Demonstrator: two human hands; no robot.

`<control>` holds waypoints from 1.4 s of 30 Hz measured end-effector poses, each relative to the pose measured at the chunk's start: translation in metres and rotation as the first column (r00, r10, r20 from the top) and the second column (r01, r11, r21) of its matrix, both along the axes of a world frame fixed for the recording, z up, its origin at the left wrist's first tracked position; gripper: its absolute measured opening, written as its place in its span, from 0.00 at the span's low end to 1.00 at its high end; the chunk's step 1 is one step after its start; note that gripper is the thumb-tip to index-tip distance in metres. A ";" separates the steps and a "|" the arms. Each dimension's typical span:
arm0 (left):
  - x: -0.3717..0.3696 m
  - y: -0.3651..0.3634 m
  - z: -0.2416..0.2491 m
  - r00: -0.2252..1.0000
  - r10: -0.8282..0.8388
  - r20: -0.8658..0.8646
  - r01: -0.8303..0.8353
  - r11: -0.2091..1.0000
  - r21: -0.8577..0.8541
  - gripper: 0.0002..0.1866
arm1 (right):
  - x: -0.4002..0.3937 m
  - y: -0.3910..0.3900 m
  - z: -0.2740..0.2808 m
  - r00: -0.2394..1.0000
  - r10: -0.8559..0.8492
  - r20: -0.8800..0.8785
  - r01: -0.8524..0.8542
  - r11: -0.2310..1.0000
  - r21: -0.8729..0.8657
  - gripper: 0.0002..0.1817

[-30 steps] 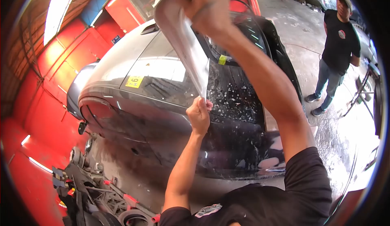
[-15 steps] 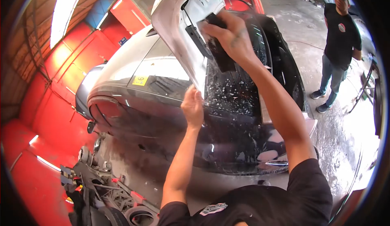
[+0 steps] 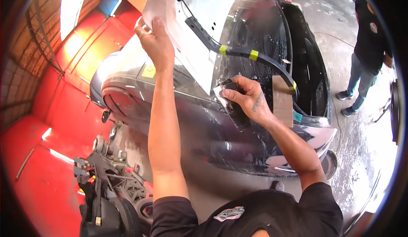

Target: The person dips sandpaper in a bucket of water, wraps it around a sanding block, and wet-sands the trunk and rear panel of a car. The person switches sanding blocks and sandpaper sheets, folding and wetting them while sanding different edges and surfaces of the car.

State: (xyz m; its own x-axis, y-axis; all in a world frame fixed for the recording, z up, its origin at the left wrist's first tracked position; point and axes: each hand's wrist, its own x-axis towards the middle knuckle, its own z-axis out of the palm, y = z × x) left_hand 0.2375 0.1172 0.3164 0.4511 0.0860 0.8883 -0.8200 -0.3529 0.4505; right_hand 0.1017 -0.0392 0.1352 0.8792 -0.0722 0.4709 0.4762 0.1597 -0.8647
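At twelve o'clock, left hand [image 3: 158,41] gripping the film sheet [image 3: 193,32] edge; right hand [image 3: 246,98] clamping a black squeegee [image 3: 233,107] at its lower corner. Mid-peel, probably; next: steady pull.

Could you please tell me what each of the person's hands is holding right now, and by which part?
The left hand grips the film by its upper left edge. The right hand holds a black squeegee by its upper end.
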 end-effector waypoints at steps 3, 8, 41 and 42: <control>-0.007 -0.003 -0.042 0.999 0.050 0.010 -0.050 0.999 0.000 0.30 | -0.009 -0.003 -0.016 0.999 0.033 -0.016 -0.032 0.997 0.064 0.11; -0.014 0.011 -0.133 0.978 0.203 -0.049 -0.187 0.955 0.230 0.27 | -0.032 -0.024 -0.024 0.986 0.072 -0.150 -0.044 0.982 0.182 0.15; -0.024 0.039 -0.241 0.890 -0.329 -0.315 0.293 0.943 -0.158 0.16 | 0.109 0.080 0.061 0.652 -0.522 0.550 0.503 0.841 0.201 0.13; -0.025 0.036 -0.242 0.911 -0.291 -0.293 0.258 0.955 -0.146 0.16 | 0.112 0.076 0.063 0.652 -0.518 0.554 0.511 0.840 0.184 0.11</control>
State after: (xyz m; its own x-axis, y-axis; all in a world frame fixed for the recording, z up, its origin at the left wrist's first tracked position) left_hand 0.2120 0.1530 0.0742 0.7197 0.0023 0.6942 -0.6923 -0.0727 0.7180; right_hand 0.2139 0.0372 0.1986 0.2723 -0.4390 0.8563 0.8767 -0.2535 -0.4087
